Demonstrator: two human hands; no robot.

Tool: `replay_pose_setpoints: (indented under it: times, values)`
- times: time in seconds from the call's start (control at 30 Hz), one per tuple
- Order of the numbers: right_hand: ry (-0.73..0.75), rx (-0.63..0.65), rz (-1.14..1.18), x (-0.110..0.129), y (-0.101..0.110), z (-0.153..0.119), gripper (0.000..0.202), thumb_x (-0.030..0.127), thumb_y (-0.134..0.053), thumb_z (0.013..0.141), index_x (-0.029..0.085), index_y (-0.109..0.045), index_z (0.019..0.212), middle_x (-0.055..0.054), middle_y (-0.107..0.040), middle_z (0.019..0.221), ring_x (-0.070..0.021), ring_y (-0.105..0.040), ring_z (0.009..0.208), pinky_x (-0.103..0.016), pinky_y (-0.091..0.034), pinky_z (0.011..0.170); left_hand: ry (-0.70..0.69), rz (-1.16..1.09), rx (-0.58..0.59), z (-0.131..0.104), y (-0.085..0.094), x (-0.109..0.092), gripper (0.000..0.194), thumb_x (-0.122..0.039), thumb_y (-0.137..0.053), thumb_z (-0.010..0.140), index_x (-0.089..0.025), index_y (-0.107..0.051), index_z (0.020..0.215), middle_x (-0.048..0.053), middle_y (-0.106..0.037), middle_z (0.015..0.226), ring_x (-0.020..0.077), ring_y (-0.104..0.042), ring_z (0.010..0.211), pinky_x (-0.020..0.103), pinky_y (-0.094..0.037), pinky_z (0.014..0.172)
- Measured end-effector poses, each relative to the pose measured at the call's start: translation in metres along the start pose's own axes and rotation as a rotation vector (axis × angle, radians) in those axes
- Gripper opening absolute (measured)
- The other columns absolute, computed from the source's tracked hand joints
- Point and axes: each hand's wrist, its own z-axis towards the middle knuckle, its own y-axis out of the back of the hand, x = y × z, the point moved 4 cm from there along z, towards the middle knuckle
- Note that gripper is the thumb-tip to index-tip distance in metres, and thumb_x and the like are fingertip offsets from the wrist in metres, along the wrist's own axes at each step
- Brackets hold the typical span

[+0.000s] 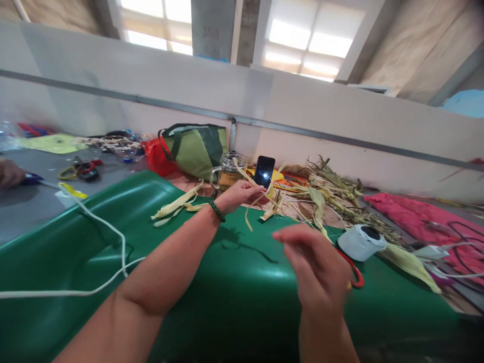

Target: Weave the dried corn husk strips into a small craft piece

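Note:
My left hand, with a dark beaded bracelet at the wrist, is closed on thin pale corn husk strips above the green mat. The strips stick out on several sides of the fingers. Nearer to me on the right, my right hand is raised over the mat, blurred, with its fingers curled and thumb close to them; whether it holds anything is too blurred to tell. A white spool of thread stands right of it, beside red-handled scissors partly hidden by the hand.
Behind my left hand are a glass mug and an upright phone. Dried husks lie at the back right, loose husks at the left. A white cable crosses the mat. Another person's hand is at far left.

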Motion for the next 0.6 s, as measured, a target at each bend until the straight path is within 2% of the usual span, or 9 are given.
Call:
replay_pose_setpoints:
  times: [0.07, 0.13, 0.17, 0.23, 0.33, 0.4, 0.5, 0.6]
  values:
    - [-0.141, 0.146, -0.078, -0.030, -0.017, 0.027, 0.023, 0.034, -0.049, 0.088, 0.020, -0.066, 0.080, -0.004, -0.069, 0.072, -0.0175, -0.064, 0.068, -0.029, -0.047, 0.063, -0.028, -0.019, -0.021, -0.001, 0.000, -0.003, 0.042, -0.044, -0.077, 0.067, -0.008, -0.072, 0.089, 0.012, -0.074, 0.080, 0.0169, -0.068, 0.070, 0.028, -0.052, 0.070]
    - [-0.222, 0.351, -0.190, -0.060, -0.034, 0.051, 0.032, 0.041, -0.051, 0.086, 0.020, -0.064, 0.066, -0.004, -0.068, 0.063, -0.0169, -0.061, 0.062, -0.029, -0.045, 0.061, -0.065, -0.048, -0.051, -0.002, 0.000, -0.006, 0.045, -0.045, -0.077, 0.066, -0.009, -0.072, 0.092, 0.012, -0.074, 0.082, 0.0172, -0.068, 0.072, 0.028, -0.051, 0.070]
    - [-0.265, 0.349, -0.217, -0.074, -0.039, 0.061, 0.034, 0.043, -0.052, 0.084, 0.020, -0.063, 0.064, -0.004, -0.067, 0.063, -0.0171, -0.061, 0.062, -0.029, -0.044, 0.062, -0.086, -0.064, -0.063, -0.002, 0.001, -0.008, 0.046, -0.046, -0.077, 0.066, -0.010, -0.072, 0.093, 0.012, -0.073, 0.083, 0.0171, -0.067, 0.073, 0.027, -0.051, 0.070]
    - [-0.342, 0.216, -0.126, -0.095, -0.047, 0.080, 0.030, 0.048, -0.058, 0.079, 0.019, -0.066, 0.075, -0.004, -0.068, 0.067, -0.0183, -0.063, 0.065, -0.030, -0.045, 0.064, -0.124, -0.092, -0.082, -0.001, 0.002, -0.010, 0.047, -0.047, -0.075, 0.067, -0.010, -0.072, 0.096, 0.012, -0.073, 0.085, 0.0166, -0.066, 0.075, 0.025, -0.049, 0.069]
    - [-0.396, 0.067, 0.270, -0.110, -0.067, 0.100, 0.040, 0.055, -0.065, 0.070, 0.019, -0.066, 0.087, -0.004, -0.071, 0.078, -0.0173, -0.065, 0.071, -0.029, -0.048, 0.065, -0.187, -0.074, -0.169, 0.001, 0.006, -0.011, 0.041, -0.045, -0.068, 0.075, -0.012, -0.073, 0.099, 0.009, -0.072, 0.083, 0.0149, -0.064, 0.078, 0.023, -0.046, 0.069]
    - [-0.443, -0.029, 0.469, -0.114, -0.080, 0.108, 0.042, 0.056, -0.072, 0.061, 0.019, -0.066, 0.081, -0.002, -0.070, 0.078, -0.0158, -0.065, 0.071, -0.028, -0.049, 0.066, -0.228, -0.083, -0.249, 0.001, 0.009, -0.011, 0.036, -0.040, -0.065, 0.077, -0.014, -0.074, 0.100, 0.008, -0.072, 0.087, 0.0148, -0.063, 0.081, 0.023, -0.045, 0.072]
    - [-0.431, -0.140, 0.651, -0.116, -0.092, 0.118, 0.043, 0.053, -0.079, 0.050, 0.020, -0.064, 0.071, 0.000, -0.068, 0.071, -0.0130, -0.062, 0.067, -0.026, -0.049, 0.065, -0.290, -0.152, -0.273, 0.001, 0.012, -0.011, 0.034, -0.036, -0.066, 0.076, -0.016, -0.073, 0.102, 0.008, -0.072, 0.098, 0.0138, -0.062, 0.085, 0.023, -0.045, 0.075]
    - [-0.390, -0.146, 0.679, -0.118, -0.091, 0.123, 0.043, 0.054, -0.080, 0.049, 0.019, -0.063, 0.068, 0.002, -0.063, 0.062, -0.0101, -0.057, 0.058, -0.024, -0.046, 0.058, -0.374, -0.196, -0.316, -0.002, 0.018, -0.015, 0.033, -0.034, -0.071, 0.070, -0.014, -0.074, 0.096, 0.007, -0.071, 0.097, 0.0126, -0.061, 0.082, 0.022, -0.045, 0.073]
